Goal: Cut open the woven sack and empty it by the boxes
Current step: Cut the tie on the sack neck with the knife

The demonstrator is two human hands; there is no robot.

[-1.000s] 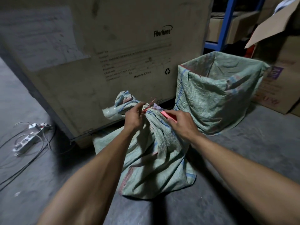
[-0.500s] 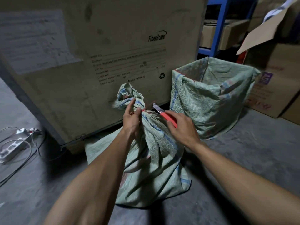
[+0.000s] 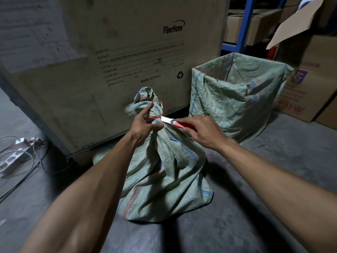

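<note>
A pale green woven sack with blue and red stripes stands on the concrete floor in front of a big crate. Its neck is bunched and bound with a red tie. My left hand grips the neck just below the tie, index finger raised. My right hand holds a red utility knife. The knife's bare blade points left and its tip touches the red tie.
A large FiberHome crate stands right behind the sack. An open, upright woven sack is at the right, with cardboard boxes and a blue rack beyond. A power strip with cables lies at the left.
The knife blade has moved left from beside the neck onto the red tie. My left hand has stayed on the neck and lifted its index finger.
</note>
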